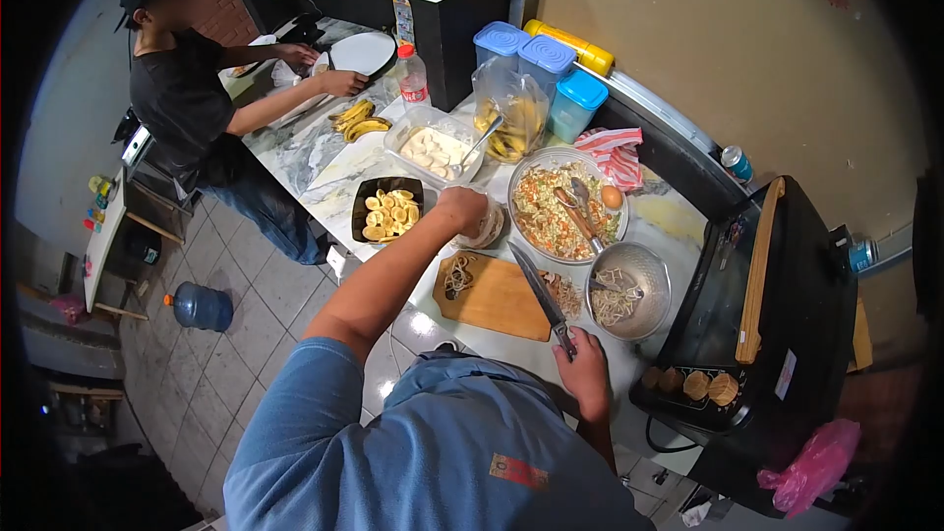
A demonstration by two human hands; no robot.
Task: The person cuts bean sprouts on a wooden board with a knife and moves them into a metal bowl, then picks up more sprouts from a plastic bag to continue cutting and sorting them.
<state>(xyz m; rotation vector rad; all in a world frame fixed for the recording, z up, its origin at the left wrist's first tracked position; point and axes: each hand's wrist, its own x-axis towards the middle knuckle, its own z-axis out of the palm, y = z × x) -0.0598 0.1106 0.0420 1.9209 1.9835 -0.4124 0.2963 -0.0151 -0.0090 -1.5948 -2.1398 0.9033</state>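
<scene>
My right hand point(582, 366) grips the black handle of a kitchen knife point(538, 285), its blade slanting over the right part of a wooden cutting board point(501, 307). Thin pale shreds point(458, 275) lie on the board's left end, and a chopped pile point(563, 295) lies just beyond the blade. My left hand point(462, 209) is closed at the side of a clear plastic container point(489, 224) behind the board; its fingertips are hidden. A metal bowl point(657, 307) holding more pale shreds stands right of the knife.
Behind the board stands a large bowl of chopped vegetables point(547, 199), with an egg point(612, 197) at its edge. Left are a tray of banana slices point(391, 214) and a tub of white mixture point(433, 149). A black oven point(723, 265) stands right. Another person point(187, 79) works far left.
</scene>
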